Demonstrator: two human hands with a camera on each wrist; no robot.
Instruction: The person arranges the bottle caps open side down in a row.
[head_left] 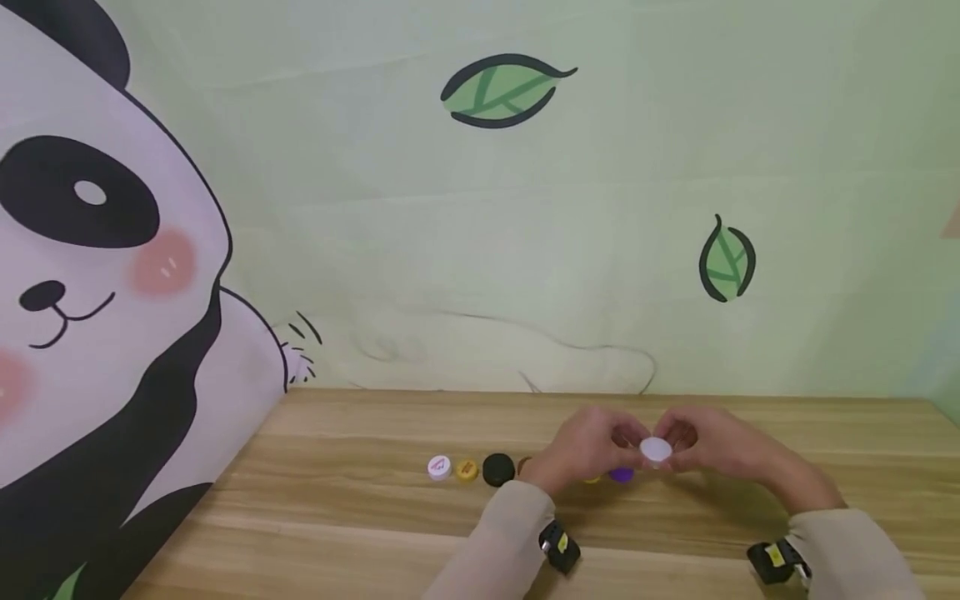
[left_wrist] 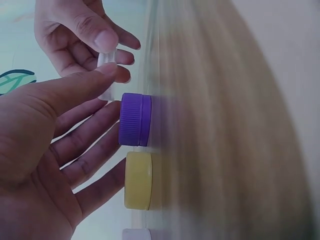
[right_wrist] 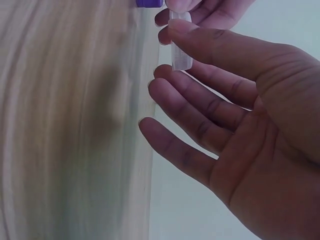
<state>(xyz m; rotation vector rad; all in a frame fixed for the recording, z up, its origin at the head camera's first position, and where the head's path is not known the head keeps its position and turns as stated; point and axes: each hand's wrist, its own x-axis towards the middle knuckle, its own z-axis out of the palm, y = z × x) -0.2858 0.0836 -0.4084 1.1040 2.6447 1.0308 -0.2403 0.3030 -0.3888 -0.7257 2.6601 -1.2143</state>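
Both hands meet at a white bottle cap (head_left: 656, 450) with a ridged rim, held just above the table at the right end of a row of caps. My left hand (head_left: 596, 446) pinches its left side between thumb and fingers, and my right hand (head_left: 720, 446) pinches the right side. In the left wrist view a purple cap (left_wrist: 135, 120) stands right by the left fingers, with a yellow cap (left_wrist: 138, 181) beside it. The right wrist view shows the white cap (right_wrist: 181, 59) edge-on between the thumbs and fingers. My left forearm and hand hide part of the row.
Leftward along the row lie a black cap (head_left: 498, 470), a small yellow cap (head_left: 467, 470) and a white cap with a pink mark (head_left: 439, 467). The wooden table (head_left: 337, 500) meets a green backdrop (head_left: 375, 250) printed with a panda and leaves.
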